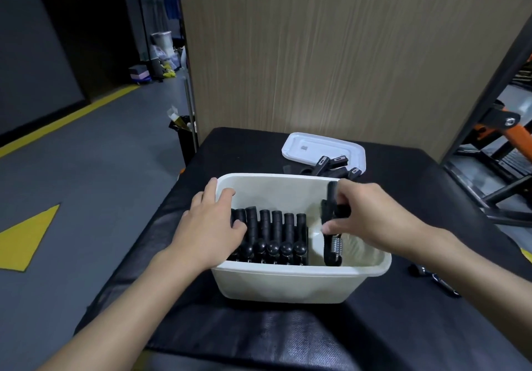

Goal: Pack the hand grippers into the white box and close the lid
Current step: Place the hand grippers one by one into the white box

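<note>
The white box (288, 281) stands open on the black table. Inside it, on the left, several black hand grippers (276, 235) stand packed in a row. My left hand (210, 226) lies over the box's left rim, its fingers resting on the leftmost grippers of that row. My right hand (371, 218) is shut on one more hand gripper (332, 226), held upright inside the right part of the box, its steel spring showing below my fingers. Behind the box lies the white lid (313, 147), and a few loose hand grippers (331, 166) rest on its near edge.
The black table (259, 327) ends at a wood-grain panel (331, 54) behind. A small dark metal item (437, 280) lies at the table's right edge. A black and orange frame (501, 140) stands to the right; grey floor with yellow markings is on the left.
</note>
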{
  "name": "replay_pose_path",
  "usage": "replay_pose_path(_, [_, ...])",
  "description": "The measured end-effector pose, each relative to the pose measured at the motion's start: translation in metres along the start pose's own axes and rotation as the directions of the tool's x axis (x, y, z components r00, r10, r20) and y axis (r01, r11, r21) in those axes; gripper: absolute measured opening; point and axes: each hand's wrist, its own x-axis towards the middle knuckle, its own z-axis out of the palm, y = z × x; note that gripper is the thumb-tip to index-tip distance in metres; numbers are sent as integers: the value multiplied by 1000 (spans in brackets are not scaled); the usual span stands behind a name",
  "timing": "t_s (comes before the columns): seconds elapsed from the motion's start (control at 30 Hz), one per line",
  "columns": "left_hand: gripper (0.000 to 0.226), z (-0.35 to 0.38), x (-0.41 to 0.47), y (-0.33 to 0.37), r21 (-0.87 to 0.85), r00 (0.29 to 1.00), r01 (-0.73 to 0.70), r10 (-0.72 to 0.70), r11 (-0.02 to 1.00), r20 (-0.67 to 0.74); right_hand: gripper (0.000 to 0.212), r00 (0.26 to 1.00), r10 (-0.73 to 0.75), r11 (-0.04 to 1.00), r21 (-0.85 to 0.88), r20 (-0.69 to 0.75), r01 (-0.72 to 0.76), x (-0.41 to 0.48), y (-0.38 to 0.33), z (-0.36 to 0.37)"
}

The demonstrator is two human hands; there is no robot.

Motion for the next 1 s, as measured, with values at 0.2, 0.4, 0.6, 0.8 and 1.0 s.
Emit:
replay_pose_path(0.2, [55,0,-1,-1,-22,1000,1,-2,1000,-11,41,979,-21,984,-169,200,56,17,12,25])
replay_pose_path(0.4, [54,-1,-1,0,-25,1000,2,-2,1000,-12,46,957,-35,964,-244,289,109,24,6,40])
replay_pose_path(0.6, [55,-1,-1,-1,-20,1000,6,-6,1000,-10,42,932,-28,979,-178,361,98,24,14,50])
replay_pose_path(0.8, [55,-1,0,0,-9,1000,11,-11,1000,-6,22,928,-29,978,-180,371,102,20,17,52])
replay_pose_path(1.0, [55,-1,0,0,0,1000,11,-11,1000,-8,21,941,-52,981,-162,333,111,20,15,58])
